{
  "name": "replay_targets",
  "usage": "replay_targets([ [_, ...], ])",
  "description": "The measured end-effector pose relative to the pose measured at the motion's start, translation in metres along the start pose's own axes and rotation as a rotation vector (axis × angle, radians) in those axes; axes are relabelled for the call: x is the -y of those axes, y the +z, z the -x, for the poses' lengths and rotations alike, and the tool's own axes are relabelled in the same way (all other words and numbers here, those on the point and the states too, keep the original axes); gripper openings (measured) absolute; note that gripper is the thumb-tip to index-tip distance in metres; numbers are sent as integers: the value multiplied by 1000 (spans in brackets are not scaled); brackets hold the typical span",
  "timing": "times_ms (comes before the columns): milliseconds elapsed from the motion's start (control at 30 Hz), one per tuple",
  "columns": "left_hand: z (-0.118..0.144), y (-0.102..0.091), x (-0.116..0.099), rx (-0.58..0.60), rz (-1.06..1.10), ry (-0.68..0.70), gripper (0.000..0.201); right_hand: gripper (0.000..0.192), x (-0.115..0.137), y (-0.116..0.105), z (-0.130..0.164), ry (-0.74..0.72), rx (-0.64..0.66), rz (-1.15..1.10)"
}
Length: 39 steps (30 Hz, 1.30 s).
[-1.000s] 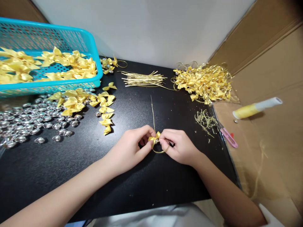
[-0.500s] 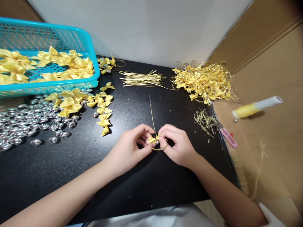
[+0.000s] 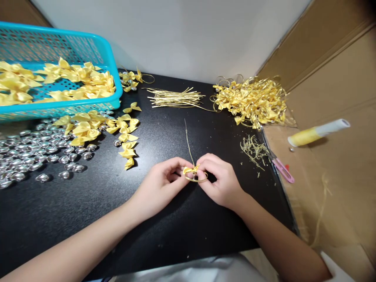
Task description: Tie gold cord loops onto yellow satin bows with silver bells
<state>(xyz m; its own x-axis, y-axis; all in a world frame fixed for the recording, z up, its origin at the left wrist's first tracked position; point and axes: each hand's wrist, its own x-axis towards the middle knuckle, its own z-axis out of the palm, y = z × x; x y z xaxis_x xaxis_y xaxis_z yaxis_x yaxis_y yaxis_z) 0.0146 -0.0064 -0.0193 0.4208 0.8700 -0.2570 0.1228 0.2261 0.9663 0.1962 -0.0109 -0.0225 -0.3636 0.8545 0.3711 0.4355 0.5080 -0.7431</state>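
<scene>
At the middle of the black table, my left hand [image 3: 166,178] and my right hand [image 3: 219,178] meet around one small yellow ribbon bow [image 3: 189,170]. The fingers of both are closed on it, the left at its left side and the right at its right. A gold cord loop [image 3: 195,180] hangs toward me from the bow, with a silver bead partly hidden beside it. From behind the bow a thin cord end [image 3: 188,139] sticks out away from me. My fingers cover part of the bow and the cord.
Left stands a turquoise basket [image 3: 61,101] of yellow bows, with silver bells or beads [image 3: 35,156] and loose bows [image 3: 85,127] before it. Gold cords [image 3: 176,98] lie at the back. Finished-looking looped bows [image 3: 252,100] are heaped right, near cord scraps [image 3: 254,150] and pink-handled scissors [image 3: 282,170].
The gold loop has tipped up and looks flatter, and the bow has turned slightly between my fingers. Both hands stay in nearly the same place.
</scene>
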Motion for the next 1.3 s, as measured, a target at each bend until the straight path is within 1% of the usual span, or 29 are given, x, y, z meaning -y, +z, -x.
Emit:
replay_targets([
  [233, 2, 2, 4, -53, 56, 3, 16, 20, -1, 3, 2, -62, 3, 99],
  [433, 1, 4, 5, -85, 142, -29, 22, 21, -2, 6, 3, -72, -8, 121],
  [500, 0, 4, 5, -85, 126, -25, 24, 20, -2, 5, 3, -72, -9, 114],
  [600, -1, 1, 4, -80, 39, -36, 27, 20, -2, 4, 2, -68, -22, 99],
  [700, -1, 0, 5, -42, 5, -34, 23, 20, -1, 4, 2, -71, -31, 91],
  [767, 0, 0, 5, -36, 16, -14, 21, 20, -1, 4, 2, -73, -36, 88],
  [900, 1, 2, 4, -75, 51, 23, 18, 20, -1, 5, 2, -75, -29, 88],
  [1000, 0, 3, 4, -98, 47, 19, 18, 18, -2, 5, 3, -82, -17, 84],
  [1300, 1, 4, 4, -113, 8, 25, 19, 18, -2, 5, 3, -83, -41, 70],
])
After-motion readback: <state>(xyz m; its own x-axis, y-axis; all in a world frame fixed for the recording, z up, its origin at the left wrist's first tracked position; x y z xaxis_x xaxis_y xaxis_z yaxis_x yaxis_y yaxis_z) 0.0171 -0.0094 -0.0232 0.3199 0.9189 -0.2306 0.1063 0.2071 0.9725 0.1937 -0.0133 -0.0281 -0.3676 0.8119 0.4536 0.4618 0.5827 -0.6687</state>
